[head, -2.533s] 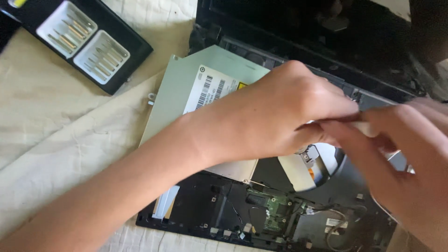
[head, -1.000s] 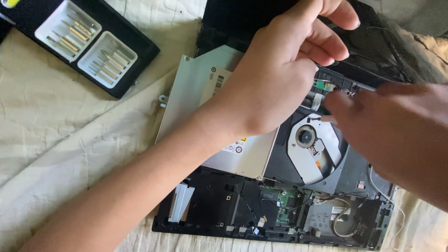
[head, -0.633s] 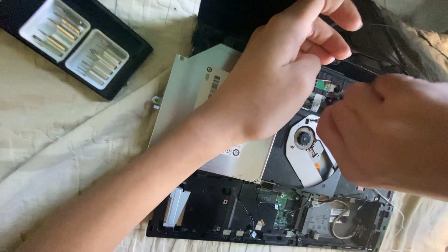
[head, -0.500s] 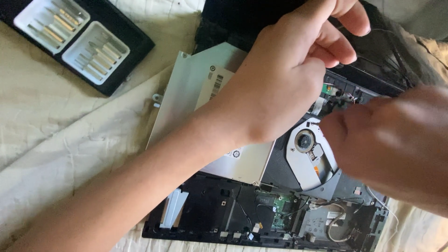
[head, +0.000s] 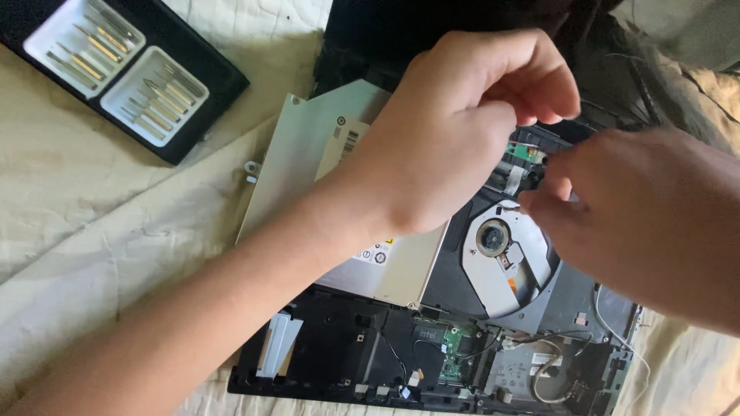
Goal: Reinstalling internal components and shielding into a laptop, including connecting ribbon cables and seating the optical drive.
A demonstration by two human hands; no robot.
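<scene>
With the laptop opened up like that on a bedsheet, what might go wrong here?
The right hand and left hand pinch close to a thin flat cable near the green board; tugging might tear it. The silver optical drive lies loose across the laptop base and could slide. Small screws could vanish in the cloth.

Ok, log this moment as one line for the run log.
left hand: over optical drive, fingers pinched | right hand: fingertips at small green board | opened laptop base on cloth | bit case upper left

Two hands point(head: 455, 131); one optical drive point(head: 308, 146); one laptop chassis point(head: 347, 354); one bit case point(head: 123, 69), two trays.
</scene>
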